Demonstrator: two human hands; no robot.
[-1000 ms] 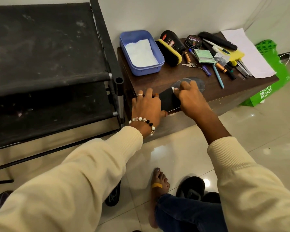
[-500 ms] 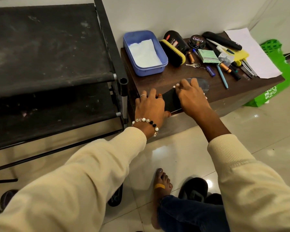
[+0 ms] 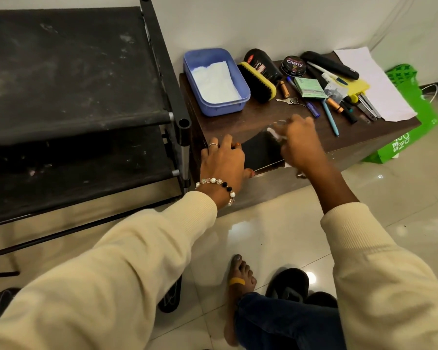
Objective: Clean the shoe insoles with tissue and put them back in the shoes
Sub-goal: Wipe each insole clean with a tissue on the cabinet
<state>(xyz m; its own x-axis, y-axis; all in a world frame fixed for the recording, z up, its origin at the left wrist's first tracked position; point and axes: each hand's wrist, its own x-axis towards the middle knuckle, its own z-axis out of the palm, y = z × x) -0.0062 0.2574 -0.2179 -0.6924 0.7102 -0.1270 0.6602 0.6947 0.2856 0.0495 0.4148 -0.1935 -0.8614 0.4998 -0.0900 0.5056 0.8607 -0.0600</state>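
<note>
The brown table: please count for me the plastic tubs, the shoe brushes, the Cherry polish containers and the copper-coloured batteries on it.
Plastic tubs: 1, the blue tub
Shoe brushes: 1, the yellow-backed brush
Cherry polish containers: 2, the black bottle and the round tin
Copper-coloured batteries: 2, the battery by the brush and the battery among the pens
Total: 6

Brown table (image 3: 250, 117) bears insole (image 3: 259, 150), blue tub (image 3: 243, 84)

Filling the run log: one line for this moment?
step: wiping insole | left hand: presses insole | right hand: rubs tissue, blurred
</note>
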